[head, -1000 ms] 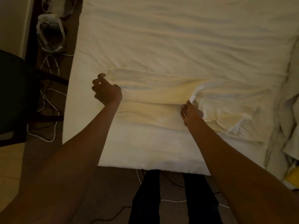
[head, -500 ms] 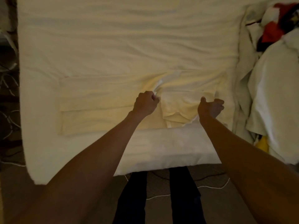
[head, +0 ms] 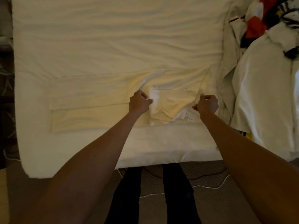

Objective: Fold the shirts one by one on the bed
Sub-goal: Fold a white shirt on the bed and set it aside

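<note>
A pale cream shirt (head: 90,107) lies in a long folded strip across the near part of the white bed (head: 113,38). Its right end is bunched and partly turned over. My left hand (head: 140,103) grips the fabric at the left side of that bunched part, fingers closed on it. My right hand (head: 207,104) is a closed fist on the shirt's right edge, pinching the cloth there. Both hands rest low on the bed surface.
A heap of white and red-black clothes (head: 265,29) lies at the right side of the bed. White cables (head: 208,185) run over the carpet by my legs (head: 174,191). The bed's near edge (head: 145,157) is just in front of me.
My left hand moved from the shirt's left end to its middle. My right hand shifted from the middle to the right edge. The view turned to the right.
</note>
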